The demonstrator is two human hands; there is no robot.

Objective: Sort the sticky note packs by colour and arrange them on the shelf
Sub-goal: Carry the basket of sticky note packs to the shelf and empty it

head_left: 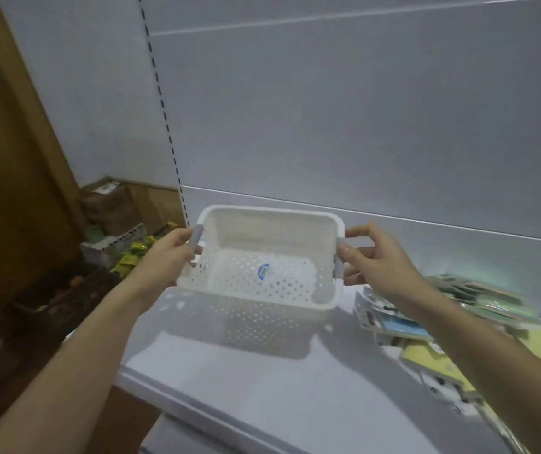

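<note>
I hold an empty white perforated basket [264, 244] just above the white shelf [262, 381]. My left hand [167, 253] grips its grey left handle. My right hand [377, 257] pinches the grey right handle between thumb and fingers. A small blue-and-white sticker shows on the basket's floor. On the shelf to the right lies a loose heap of sticky note packs [452, 309] in green, blue and yellow, partly hidden by my right forearm.
The shelf's white back panel [328, 126] rises behind the basket, with a slotted upright [164, 119] at its left. Down to the left, beyond the shelf's end, stand cardboard boxes [112, 204] and yellow packets [131, 253] on the floor beside a wooden panel.
</note>
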